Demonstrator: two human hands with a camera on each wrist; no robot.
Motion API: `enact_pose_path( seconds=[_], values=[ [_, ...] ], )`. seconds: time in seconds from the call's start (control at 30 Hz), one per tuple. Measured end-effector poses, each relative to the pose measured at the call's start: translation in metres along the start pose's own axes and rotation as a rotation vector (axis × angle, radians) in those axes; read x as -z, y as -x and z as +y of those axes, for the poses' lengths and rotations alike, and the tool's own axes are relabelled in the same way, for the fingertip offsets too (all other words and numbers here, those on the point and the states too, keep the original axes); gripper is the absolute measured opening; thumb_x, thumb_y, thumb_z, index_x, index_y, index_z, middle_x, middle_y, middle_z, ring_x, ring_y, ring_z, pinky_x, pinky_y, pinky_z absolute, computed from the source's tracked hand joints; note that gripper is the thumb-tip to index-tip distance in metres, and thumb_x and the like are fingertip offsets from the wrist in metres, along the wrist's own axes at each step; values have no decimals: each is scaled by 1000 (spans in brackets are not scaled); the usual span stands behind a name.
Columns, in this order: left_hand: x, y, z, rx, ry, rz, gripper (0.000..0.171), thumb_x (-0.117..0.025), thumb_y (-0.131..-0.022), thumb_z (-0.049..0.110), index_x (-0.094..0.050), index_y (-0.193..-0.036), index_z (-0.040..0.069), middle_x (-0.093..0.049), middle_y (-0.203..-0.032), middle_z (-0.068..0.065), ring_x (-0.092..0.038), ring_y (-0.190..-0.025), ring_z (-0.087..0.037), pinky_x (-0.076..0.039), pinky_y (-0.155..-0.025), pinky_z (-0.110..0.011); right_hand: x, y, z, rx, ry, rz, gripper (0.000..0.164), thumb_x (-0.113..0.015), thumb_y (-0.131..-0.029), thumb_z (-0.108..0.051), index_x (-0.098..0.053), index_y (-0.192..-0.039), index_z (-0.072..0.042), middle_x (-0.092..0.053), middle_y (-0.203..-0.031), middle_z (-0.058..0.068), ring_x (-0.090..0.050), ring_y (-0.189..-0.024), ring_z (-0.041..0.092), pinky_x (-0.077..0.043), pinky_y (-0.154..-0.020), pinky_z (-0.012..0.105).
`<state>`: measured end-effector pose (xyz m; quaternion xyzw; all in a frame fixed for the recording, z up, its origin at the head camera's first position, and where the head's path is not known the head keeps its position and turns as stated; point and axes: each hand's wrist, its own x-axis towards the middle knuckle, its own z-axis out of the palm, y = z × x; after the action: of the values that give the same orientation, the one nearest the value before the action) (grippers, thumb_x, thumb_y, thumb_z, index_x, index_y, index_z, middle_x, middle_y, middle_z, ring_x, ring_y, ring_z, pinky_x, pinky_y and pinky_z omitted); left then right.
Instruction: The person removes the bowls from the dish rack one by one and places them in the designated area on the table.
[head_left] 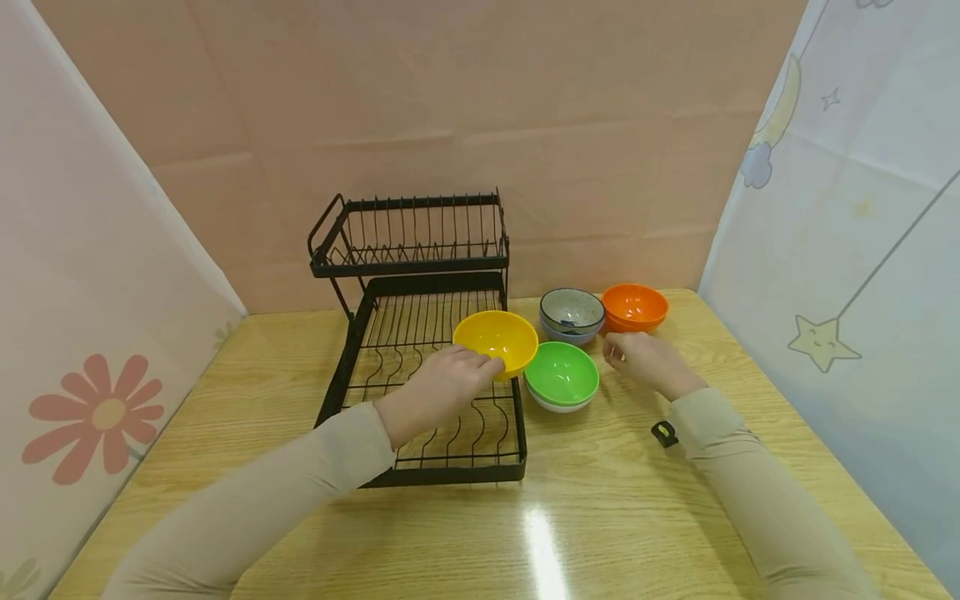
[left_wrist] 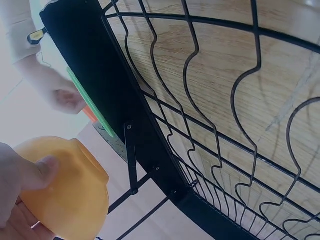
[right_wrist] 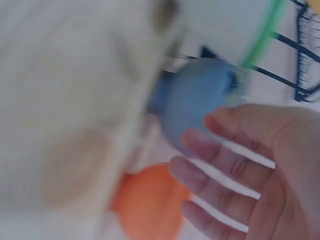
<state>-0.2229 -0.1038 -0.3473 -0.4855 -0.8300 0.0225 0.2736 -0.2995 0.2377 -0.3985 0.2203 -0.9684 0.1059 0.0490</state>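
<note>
My left hand (head_left: 438,392) grips a yellow bowl (head_left: 495,333) by its near rim, above the right side of a black two-tier dish rack (head_left: 450,477). In the left wrist view the thumb presses on the yellow bowl's (left_wrist: 75,185) outside. Right of the rack, a green bowl (head_left: 562,371) is nested in a white bowl (head_left: 557,407). Behind them a grey speckled bowl (head_left: 572,307) sits in a blue one (right_wrist: 192,105). My right hand (head_left: 651,364) hovers just in front of the orange bowls (head_left: 637,304), fingers loosely bent and holding nothing.
The rack's upper tier (head_left: 420,265) stands at the back over its lower wire tray. A small black object with a green part (head_left: 664,433) lies on the wooden table (head_left: 600,508) near the right sleeve. Cloth walls (head_left: 480,108) close off the back and both sides.
</note>
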Motion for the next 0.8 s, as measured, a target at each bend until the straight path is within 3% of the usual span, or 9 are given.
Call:
enact_pose_path(
  seconds=[0.2,0.33,0.43,0.53,0.67,0.8],
  values=[
    [0,-1,-1,1,7,2,16,-68,-90,14,-60,-102,10,-73,-92,0,-68,-77,-11,-54,-73,-22,30,-1,-19,28,-6,118,6,-65,-91,-14,-65,-95,-10,-69,-88,3,-62,-75,20,-52,-67,42],
    [0,-2,0,12,5,-13,17,-70,-88,12,-61,-103,10,-74,-95,-1,-69,-79,-11,-55,-74,-23,47,-1,-48,95,-87,90,30,-63,-94,-24,-59,-119,-8,-67,-115,9,-66,-92,24,-53,-84,46],
    [0,-2,0,15,2,-21,18,-71,-88,12,-62,-103,10,-74,-96,-1,-69,-81,-12,-55,-75,-24,52,1,-69,214,-118,91,61,-67,-92,-31,-43,-142,-6,-51,-141,14,-57,-118,31,-45,-100,51],
    [0,-2,0,14,-6,-23,19,-71,-87,12,-62,-103,10,-74,-97,-1,-69,-82,-12,-55,-77,-24,49,2,-86,374,-97,118,83,-72,-87,-36,-29,-151,-8,-35,-153,14,-39,-137,35,-33,-111,54],
    [1,-4,0,6,-17,-17,21,-73,-86,12,-61,-104,10,-74,-98,-1,-69,-83,-13,-55,-80,-25,44,2,-100,547,-34,163,89,-75,-84,-36,-26,-153,-9,-27,-157,15,-27,-144,35,-24,-115,55],
    [2,-5,0,-8,-32,-17,22,-73,-86,13,-61,-104,11,-74,-98,-1,-69,-84,-13,-55,-81,-26,38,-2,-108,681,30,217,82,-78,-82,-32,-37,-148,-6,-35,-153,17,-31,-142,36,-20,-116,55]
  ],
)
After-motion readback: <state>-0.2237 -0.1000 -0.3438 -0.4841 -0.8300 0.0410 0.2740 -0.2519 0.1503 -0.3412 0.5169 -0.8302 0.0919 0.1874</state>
